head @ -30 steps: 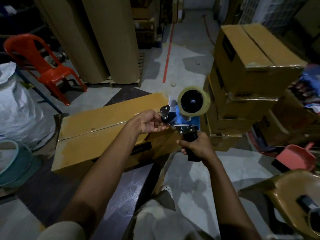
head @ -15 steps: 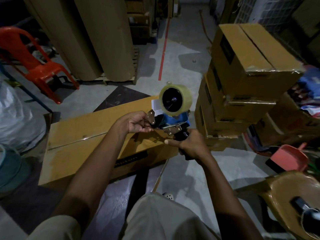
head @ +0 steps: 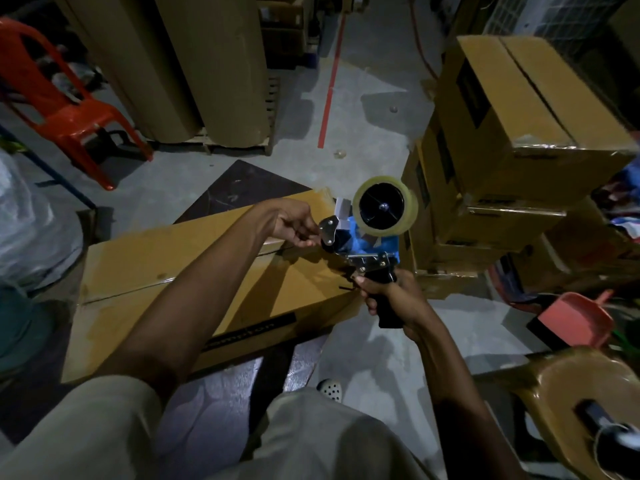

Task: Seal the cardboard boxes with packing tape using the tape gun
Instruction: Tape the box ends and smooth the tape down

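Note:
A blue tape gun (head: 372,245) with a clear tape roll (head: 384,206) is held up above the right end of a long flat cardboard box (head: 166,271) lying on the floor. My right hand (head: 391,296) grips the gun's black handle. My left hand (head: 296,225) pinches at the gun's front metal plate, fingers curled there; whether tape is between the fingertips I cannot tell. The box's centre seam runs lengthwise under my left forearm.
A stack of cardboard boxes (head: 512,133) stands at the right. Big cardboard rolls (head: 194,64) rise at the back, a red plastic chair (head: 59,98) at the left, white sacks (head: 31,220) beside it. A pink dustpan (head: 575,317) and a brown stool (head: 581,393) lie at the right.
The tape gun and both hands stay together above the box's right end, the left fingers still working at its front. The head camera has shifted slightly.

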